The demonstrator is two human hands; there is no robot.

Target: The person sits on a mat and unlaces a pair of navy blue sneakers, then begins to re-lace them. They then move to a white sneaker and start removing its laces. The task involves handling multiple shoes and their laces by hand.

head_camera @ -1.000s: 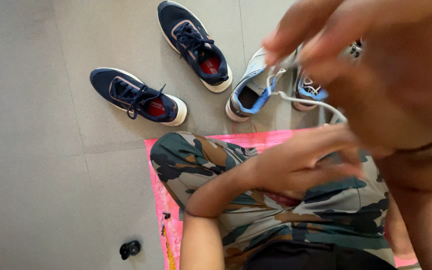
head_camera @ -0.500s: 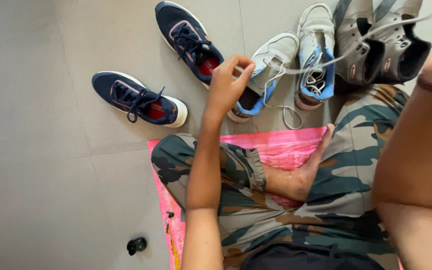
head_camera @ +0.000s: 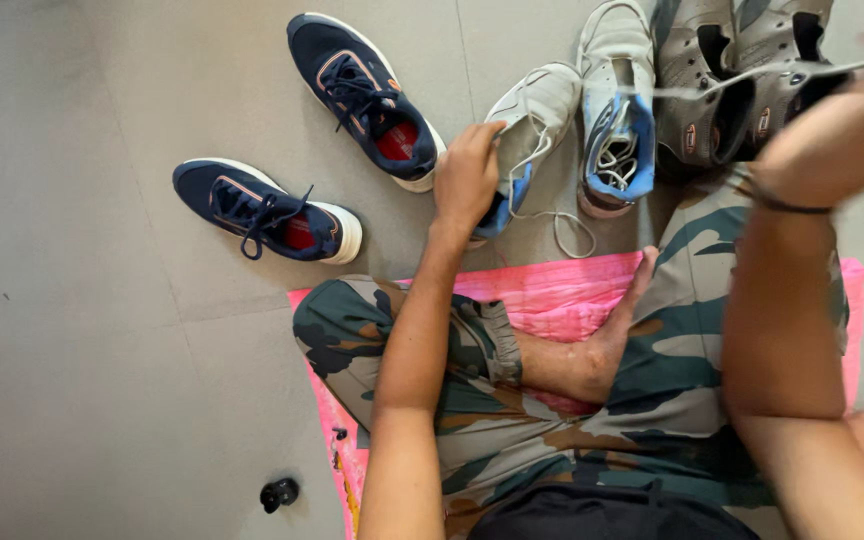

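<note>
You have a pink mat [head_camera: 562, 295] on the grey tiled floor [head_camera: 72, 300]; take it as your landmark. Just beyond its far left corner lies a navy sneaker [head_camera: 267, 212] with a red insole and a white sole, lying sideways. A second navy sneaker [head_camera: 364, 98] sits farther off, past the mat's far edge. Beyond the mat's far right part stand two grey sandals [head_camera: 742, 80], side by side. Near the mat's left edge, down on the floor, rests a small black object [head_camera: 279, 494].
</note>
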